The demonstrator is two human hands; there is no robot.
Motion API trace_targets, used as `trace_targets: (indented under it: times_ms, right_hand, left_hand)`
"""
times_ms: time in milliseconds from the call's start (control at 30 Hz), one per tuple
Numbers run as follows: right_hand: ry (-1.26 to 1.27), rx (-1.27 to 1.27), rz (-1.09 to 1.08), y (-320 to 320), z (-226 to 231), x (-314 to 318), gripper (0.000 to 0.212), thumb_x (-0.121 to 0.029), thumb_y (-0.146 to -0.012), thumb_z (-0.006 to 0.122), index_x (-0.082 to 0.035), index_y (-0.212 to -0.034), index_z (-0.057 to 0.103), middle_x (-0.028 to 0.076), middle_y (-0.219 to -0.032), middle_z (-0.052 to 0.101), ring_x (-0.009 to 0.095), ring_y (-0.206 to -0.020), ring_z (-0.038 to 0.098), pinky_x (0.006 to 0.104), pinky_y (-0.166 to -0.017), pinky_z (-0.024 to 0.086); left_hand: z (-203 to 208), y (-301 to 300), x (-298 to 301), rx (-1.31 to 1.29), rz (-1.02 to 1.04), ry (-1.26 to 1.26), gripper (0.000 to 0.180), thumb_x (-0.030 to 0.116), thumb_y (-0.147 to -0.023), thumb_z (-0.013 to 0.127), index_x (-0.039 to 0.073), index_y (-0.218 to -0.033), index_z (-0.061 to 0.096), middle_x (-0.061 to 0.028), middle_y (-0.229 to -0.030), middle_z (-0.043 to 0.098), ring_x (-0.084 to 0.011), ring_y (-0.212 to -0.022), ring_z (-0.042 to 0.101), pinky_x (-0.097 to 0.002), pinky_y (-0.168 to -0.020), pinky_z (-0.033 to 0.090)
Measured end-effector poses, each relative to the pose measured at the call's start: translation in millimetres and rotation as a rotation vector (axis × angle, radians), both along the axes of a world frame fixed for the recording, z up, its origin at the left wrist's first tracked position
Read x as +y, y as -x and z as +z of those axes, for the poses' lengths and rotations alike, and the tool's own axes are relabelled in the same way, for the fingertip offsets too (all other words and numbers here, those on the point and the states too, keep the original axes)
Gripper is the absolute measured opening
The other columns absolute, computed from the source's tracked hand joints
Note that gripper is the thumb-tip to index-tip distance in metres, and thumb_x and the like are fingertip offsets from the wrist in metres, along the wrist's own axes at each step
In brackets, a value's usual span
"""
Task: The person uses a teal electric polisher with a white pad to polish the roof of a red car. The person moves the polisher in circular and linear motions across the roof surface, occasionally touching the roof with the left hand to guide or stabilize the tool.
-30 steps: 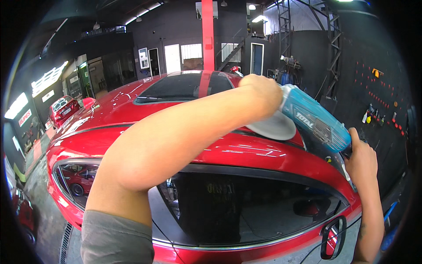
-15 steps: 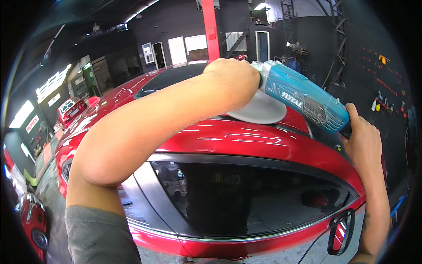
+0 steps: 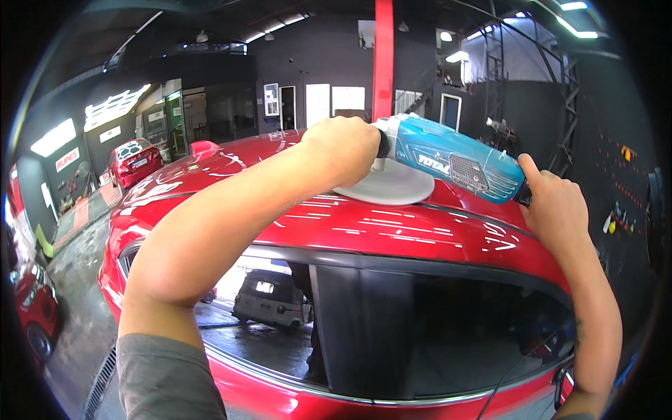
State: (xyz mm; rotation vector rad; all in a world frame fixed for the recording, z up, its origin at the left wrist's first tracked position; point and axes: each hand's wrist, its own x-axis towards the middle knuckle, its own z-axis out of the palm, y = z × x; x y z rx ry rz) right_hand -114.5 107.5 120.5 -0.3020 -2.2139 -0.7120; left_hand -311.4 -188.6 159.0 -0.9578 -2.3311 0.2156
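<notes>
A teal electric car polisher (image 3: 455, 157) lies across the glossy red roof (image 3: 378, 227) of a car. Its round light-grey pad (image 3: 395, 187) rests flat on the paint, or very close to it. My left hand (image 3: 343, 147) is wrapped round the black front grip beside the pad, the arm reaching over the roof with its elbow bent. At the right, my right hand (image 3: 556, 206) holds the black rear handle, whose trigger is hidden by the fingers. The pad's far edge is partly covered by my left hand and the polisher body.
Below the roof edge runs a dark side window (image 3: 483, 329) mirroring a parked vehicle. A thin cord (image 3: 500, 392) hangs down in front of the car. A red shark-fin antenna (image 3: 204, 149) stands at the rear roof. Other red cars (image 3: 136, 162) and a red pillar (image 3: 383, 63) stand beyond.
My viewpoint has moved left along the car, bringing the antenna into sight. Both hands have carried the polisher along the roof the same way, with their grips unchanged.
</notes>
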Motion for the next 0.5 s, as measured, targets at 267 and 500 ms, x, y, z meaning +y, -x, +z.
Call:
trace_targets:
  times_ms: [267,500]
  right_hand:
    - [-0.056,-0.113,0.088,3,21,-21,0.056,-0.007,-0.091,0.078,-0.014,-0.142,0.054,0.019,-0.097,0.08,0.04,-0.094,0.08,0.052,-0.08,0.063]
    - [0.042,-0.212,0.194,59,54,-112,0.045,-0.004,-0.093,0.074,-0.01,-0.135,0.057,0.02,-0.095,0.081,0.041,-0.092,0.082,0.0509,-0.079,0.065]
  left_hand:
    - [-2,2,-21,-0.06,0.122,-0.099,0.031,0.028,-0.097,0.078,0.005,-0.117,0.079,-0.0228,-0.108,0.081,-0.0414,-0.105,0.079,-0.0527,-0.094,0.064]
    - [9,36,-117,-0.04,0.149,-0.244,0.031,0.023,-0.089,0.082,0.009,-0.117,0.081,-0.0211,-0.106,0.082,-0.0412,-0.103,0.079,-0.0522,-0.095,0.063]
